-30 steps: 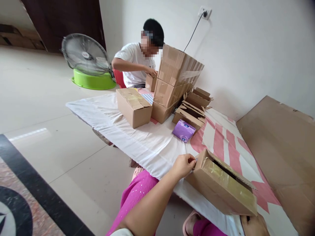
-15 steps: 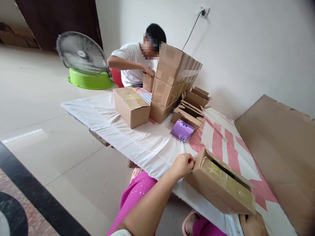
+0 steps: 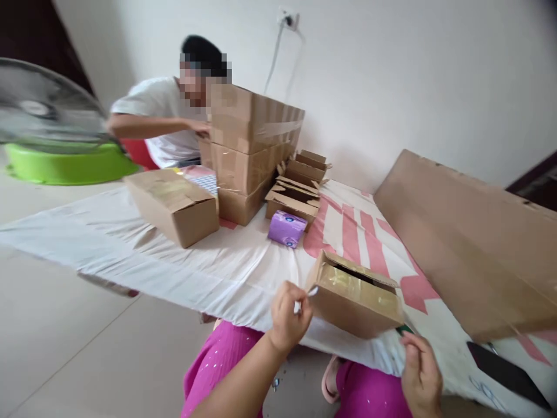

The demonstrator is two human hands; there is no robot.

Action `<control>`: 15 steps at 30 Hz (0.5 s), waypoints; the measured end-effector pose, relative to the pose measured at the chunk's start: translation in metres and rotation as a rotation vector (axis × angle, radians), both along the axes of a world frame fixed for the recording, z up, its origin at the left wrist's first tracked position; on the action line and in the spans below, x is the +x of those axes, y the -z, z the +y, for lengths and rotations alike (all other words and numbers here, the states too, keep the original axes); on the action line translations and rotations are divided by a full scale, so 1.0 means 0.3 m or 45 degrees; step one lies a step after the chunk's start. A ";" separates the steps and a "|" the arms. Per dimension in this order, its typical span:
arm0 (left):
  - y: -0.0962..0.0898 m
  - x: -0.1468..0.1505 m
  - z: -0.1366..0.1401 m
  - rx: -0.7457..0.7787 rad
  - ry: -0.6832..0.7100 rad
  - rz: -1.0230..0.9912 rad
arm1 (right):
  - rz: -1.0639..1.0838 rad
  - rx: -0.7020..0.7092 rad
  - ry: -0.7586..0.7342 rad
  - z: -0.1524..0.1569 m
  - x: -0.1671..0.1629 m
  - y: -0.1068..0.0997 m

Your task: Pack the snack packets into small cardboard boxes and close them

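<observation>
In front of me on the cloth lies a long cardboard box [image 3: 359, 307], a dark gap showing beside one raised flap, with yellowish tape along its top. At its left corner my left hand [image 3: 290, 318] is closed in a pinch. A small whitish piece [image 3: 312, 291] shows at its fingertips, too small to name. Just off the box's right end, my right hand [image 3: 420, 371] has its fingers bent together, and what they hold is hidden. A dark green bit [image 3: 404, 329] shows between those fingertips and the box.
A purple packet [image 3: 287, 229] lies before open cardboard boxes [image 3: 292, 202]. Taped boxes [image 3: 256, 148] are stacked beside a seated person [image 3: 163, 122]. Another carton [image 3: 174, 206] sits left, a large cardboard sheet [image 3: 461, 244] right, a dark flat object [image 3: 507, 374] near the edge, a fan [image 3: 39, 107] far left.
My view has swung right, so things appear further left. My right hand has come out from under the box's right end. My left hand stays by the left corner, a whitish piece now visible.
</observation>
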State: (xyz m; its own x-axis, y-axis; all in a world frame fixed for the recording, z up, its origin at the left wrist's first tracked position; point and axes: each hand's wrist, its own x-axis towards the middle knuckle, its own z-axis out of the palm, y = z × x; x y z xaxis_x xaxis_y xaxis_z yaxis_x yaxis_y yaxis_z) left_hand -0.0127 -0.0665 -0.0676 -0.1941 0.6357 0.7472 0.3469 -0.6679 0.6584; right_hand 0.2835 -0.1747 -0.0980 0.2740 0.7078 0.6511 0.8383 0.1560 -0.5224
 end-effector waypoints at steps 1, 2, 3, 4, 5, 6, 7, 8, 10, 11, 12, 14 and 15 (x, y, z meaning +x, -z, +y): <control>0.007 0.013 -0.038 0.198 0.061 0.094 | 0.201 -0.099 -0.118 -0.032 -0.069 -0.017; 0.017 0.030 -0.073 0.361 0.155 0.198 | 0.385 -0.251 -0.272 -0.056 -0.137 -0.037; 0.029 0.051 -0.104 0.462 0.270 0.299 | 0.569 -0.433 -0.417 -0.071 -0.200 -0.058; 0.040 0.073 -0.131 0.524 0.386 0.385 | 0.778 -0.610 -0.530 -0.078 -0.253 -0.079; 0.050 0.094 -0.152 0.563 0.489 0.451 | 0.984 -0.716 -0.629 -0.079 -0.295 -0.099; 0.059 0.114 -0.168 0.589 0.567 0.493 | 1.144 -0.799 -0.679 -0.076 -0.324 -0.116; 0.065 0.131 -0.180 0.598 0.618 0.525 | 1.265 -0.850 -0.693 -0.072 -0.340 -0.129; 0.070 0.145 -0.186 0.593 0.647 0.554 | 1.330 -0.878 -0.675 -0.069 -0.345 -0.137; 0.074 0.160 -0.187 0.566 0.678 0.605 | 1.293 -0.887 -0.553 -0.065 -0.326 -0.135; 0.075 0.162 -0.184 0.541 0.692 0.619 | 1.220 -0.855 -0.460 -0.063 -0.302 -0.127; 0.075 0.162 -0.178 0.507 0.709 0.619 | 1.142 -0.799 -0.348 -0.061 -0.268 -0.114; 0.073 0.157 -0.164 0.423 0.744 0.580 | 1.005 -0.632 -0.093 -0.056 -0.165 -0.083; 0.072 0.154 -0.157 0.375 0.760 0.553 | 0.965 -0.539 0.043 -0.055 -0.097 -0.068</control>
